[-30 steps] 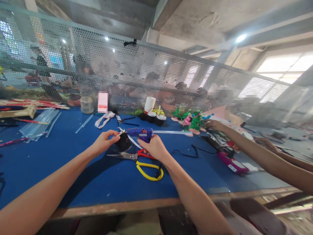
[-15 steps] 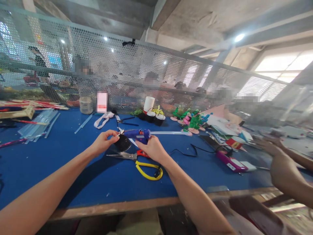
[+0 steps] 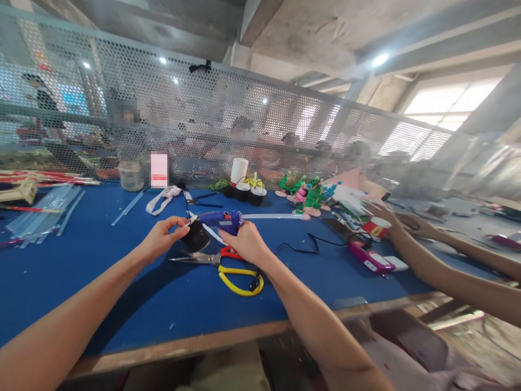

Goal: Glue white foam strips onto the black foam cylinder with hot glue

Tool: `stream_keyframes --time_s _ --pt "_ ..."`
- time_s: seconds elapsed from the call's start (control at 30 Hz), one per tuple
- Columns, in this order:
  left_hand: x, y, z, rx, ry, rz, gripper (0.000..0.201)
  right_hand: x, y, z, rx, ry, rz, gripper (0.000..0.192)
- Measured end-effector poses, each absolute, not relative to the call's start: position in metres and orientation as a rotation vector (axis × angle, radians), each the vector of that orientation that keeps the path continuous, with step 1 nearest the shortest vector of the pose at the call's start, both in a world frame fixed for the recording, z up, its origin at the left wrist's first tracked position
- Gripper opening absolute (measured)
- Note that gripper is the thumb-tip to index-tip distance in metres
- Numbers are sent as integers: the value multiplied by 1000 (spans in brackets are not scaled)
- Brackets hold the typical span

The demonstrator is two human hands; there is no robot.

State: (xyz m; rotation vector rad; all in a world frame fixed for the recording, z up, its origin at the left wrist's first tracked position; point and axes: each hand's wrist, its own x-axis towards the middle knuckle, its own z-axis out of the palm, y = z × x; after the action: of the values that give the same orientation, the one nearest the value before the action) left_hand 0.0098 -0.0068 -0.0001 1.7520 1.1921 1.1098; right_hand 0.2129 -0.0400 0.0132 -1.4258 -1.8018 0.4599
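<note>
Blue worktable (image 3: 81, 282) spread beneath both hands, perforated metal screen (image 3: 171, 108) standing well beyond them. Just under the right hand, yellow-handled scissors (image 3: 232, 269) lying flat. Right hand (image 3: 246, 244) wrapped shut around the grip of a blue glue gun (image 3: 220, 219), nozzle aimed left toward the other hand. Left hand (image 3: 160, 239) pinched closed, thumb and forefinger gripping the rim of a small black pot (image 3: 195, 236), held just off the table between the hands. White ribbon (image 3: 211, 232) draped at the pot beside the nozzle. Gluing apparently mid-way: nozzle at the pot, ribbon seemingly not yet fixed. Far to the right, a co-worker's hands (image 3: 391, 217) among coloured craft pieces (image 3: 313, 195).
</note>
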Motion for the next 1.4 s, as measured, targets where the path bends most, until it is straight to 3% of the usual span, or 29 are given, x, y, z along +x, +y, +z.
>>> stream_keyframes --time_s 1.4 --pt "6 -8 5 1732 1025 962 36 219 -46 22 -1489 -1774 646 30"
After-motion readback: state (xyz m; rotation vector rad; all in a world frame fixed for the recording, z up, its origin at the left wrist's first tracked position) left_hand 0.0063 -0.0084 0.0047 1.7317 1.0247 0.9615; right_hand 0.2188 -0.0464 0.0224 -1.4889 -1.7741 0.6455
